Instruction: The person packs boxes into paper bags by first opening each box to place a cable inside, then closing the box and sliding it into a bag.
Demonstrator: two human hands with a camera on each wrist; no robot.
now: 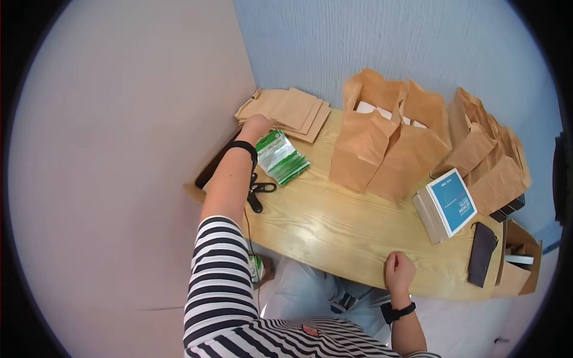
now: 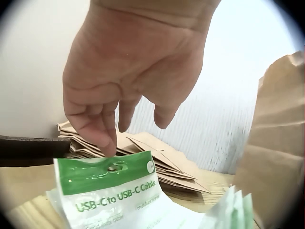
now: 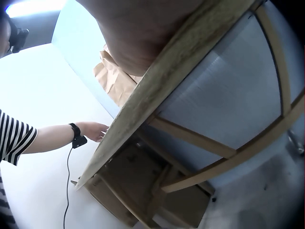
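My left hand [image 1: 258,126] reaches over a pile of green-and-white cable packets [image 1: 280,158] at the table's left side. In the left wrist view its fingers point down, with a fingertip right at the top edge of the front packet [image 2: 109,191], printed "USB-C to USB-C Cable". The thumb stays apart from the other fingers, and nothing is pinched between them. Flat brown paper bags [image 1: 298,110] lie stacked just behind the packets. My right hand [image 1: 400,271] rests on the front table edge as a fist, holding nothing; the right wrist view shows only part of it.
Tall brown paper bags [image 1: 364,146] with white boxes inside stand at the back, others [image 1: 504,173] farther right. A blue-topped stack of boxes [image 1: 453,203] and a dark pouch [image 1: 482,253] lie at the right. Black scissors [image 1: 256,194] lie near my left forearm. An open carton [image 1: 519,268] adjoins the right edge.
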